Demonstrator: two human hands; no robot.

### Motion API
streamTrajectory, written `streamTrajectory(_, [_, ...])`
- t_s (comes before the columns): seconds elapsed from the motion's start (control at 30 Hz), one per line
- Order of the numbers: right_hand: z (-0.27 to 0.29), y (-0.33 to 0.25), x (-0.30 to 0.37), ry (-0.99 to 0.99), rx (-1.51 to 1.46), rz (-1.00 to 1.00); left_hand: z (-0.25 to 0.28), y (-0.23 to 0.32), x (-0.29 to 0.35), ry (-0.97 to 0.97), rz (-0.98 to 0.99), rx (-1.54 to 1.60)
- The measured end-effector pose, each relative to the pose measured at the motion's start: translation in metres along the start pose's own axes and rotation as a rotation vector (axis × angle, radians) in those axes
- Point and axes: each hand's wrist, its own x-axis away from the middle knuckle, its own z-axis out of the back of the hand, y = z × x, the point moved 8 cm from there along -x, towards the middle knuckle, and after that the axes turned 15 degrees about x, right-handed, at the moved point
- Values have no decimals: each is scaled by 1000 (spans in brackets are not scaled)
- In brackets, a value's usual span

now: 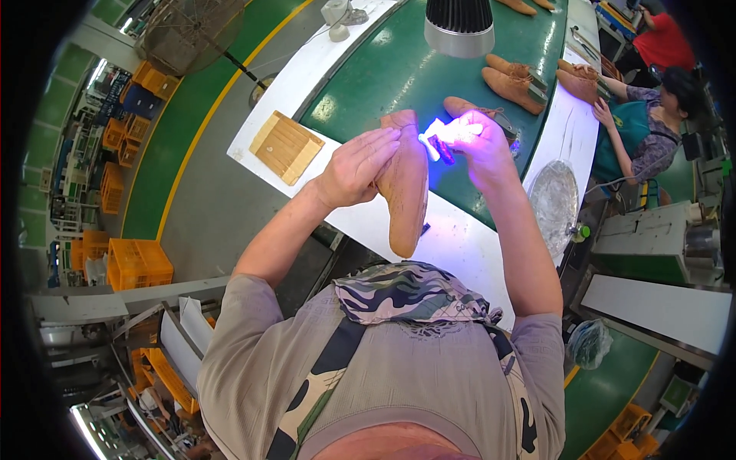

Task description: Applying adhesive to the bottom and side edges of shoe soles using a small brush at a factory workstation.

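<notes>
My left hand (357, 167) is closed around the side of a tan shoe (406, 188), its toe pointing down toward me above the white edge of the bench (456, 241). Just right of the shoe, my right hand (484, 146) is raised with its fingers closed. Bright violet-blue glare covers those fingertips and a small thing at them, so I cannot make out what they hold. Behind my right hand lies another tan laced shoe (460, 107), partly covered. A black ribbed lamp (458, 31) with a silver rim hangs over the bench.
A wooden block (287, 147) lies at the bench's left corner. More tan shoes (512, 88) stand on the green belt (368, 73). At right are a plastic-covered oval tray (555, 201) and a co-worker (652, 126) handling a shoe. A large fan (188, 34) stands far left.
</notes>
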Motion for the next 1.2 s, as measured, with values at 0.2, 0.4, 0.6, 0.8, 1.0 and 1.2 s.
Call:
streamTrajectory(0.2, [-2, -20, 7, -41, 0, 20, -9, -14, 5, -13, 69, 12])
streamTrajectory(0.4, [0, -37, 10, -42, 79, 70, -16, -20, 1, -30, 213, 113])
streamTrajectory(0.6, [8, -36, 6, -19, -22, 47, -31, -40, 15, -220, 600, 267])
streamTrajectory(0.8, [25, -31, -10, 62, -7, 102, -44, -55, 26, -362, 796, 524])
streamTrajectory(1.0, [38, -24, -19, 136, -7, 86, -54, -61, 33, -522, 922, 740])
streamTrajectory(1.2, [39, -22, -22, 163, -44, 76, -64, -63, 42, -468, 1019, 1083])
